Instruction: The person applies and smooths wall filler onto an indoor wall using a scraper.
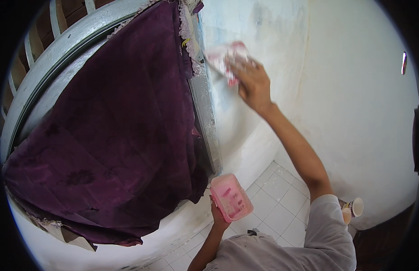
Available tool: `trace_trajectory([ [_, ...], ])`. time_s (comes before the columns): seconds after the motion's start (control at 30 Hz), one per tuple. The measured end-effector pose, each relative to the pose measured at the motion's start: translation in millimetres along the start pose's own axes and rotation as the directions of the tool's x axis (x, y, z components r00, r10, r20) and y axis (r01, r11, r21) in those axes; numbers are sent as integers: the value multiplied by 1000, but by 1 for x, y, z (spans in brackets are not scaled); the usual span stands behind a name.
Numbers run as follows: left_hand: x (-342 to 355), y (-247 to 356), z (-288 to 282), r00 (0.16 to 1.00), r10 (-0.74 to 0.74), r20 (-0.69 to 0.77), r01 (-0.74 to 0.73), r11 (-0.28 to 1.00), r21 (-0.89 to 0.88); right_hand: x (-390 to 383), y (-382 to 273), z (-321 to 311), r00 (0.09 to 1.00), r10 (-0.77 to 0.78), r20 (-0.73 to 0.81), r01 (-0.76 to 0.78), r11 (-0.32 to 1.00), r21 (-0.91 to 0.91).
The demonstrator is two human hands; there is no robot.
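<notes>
My right hand (251, 81) is raised to the wall, its fingers closed over a flat pink-and-white piece (218, 56). Motion blurs that piece, so I cannot tell whether it is a cloth or a stiff pad. It lies at the white wall (263, 27), close beside the window frame. Lower down, my left hand (219, 213) grips a pink plastic tub (232, 197) by its left side and base. The tub is tilted, with its open top showing and darker pink marks inside.
A dark purple curtain (123, 113) covers the window on the left, within a grey frame (204, 113). Metal bars (58, 18) show at the upper left. White floor tiles (268, 198) lie below. Pale cups (356, 207) stand at the lower right, near my sleeve.
</notes>
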State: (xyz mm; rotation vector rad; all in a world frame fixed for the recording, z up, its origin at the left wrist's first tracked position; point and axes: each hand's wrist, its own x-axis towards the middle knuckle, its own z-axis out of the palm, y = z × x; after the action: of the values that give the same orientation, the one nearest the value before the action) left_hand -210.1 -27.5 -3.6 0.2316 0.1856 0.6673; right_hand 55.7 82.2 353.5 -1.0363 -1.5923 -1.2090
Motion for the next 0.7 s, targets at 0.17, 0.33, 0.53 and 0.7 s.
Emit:
trace_trajectory([
  [0.17, 0, -4, 5, 999, 22, -44, -22, 1000, 20, -118, -43, -6, 965, 69, 252, -74, 997, 10],
  [0.33, -3, -2, 1, 999, 16, -36, -16, 1000, 22, -165, -57, -26, 947, 126, 296, -166, 980, 113],
  [0.53, -1, -4, -3, 1000, 6, -14, -5, 1000, 25, -56, -40, -29, 970, 243, -2, -243, 970, -17],
  [0.7, -1, -10, -6, 1000, -10, -26, 11, 1000, 19, -108, -71, 14, 971, 211, 114, -207, 977, -44],
])
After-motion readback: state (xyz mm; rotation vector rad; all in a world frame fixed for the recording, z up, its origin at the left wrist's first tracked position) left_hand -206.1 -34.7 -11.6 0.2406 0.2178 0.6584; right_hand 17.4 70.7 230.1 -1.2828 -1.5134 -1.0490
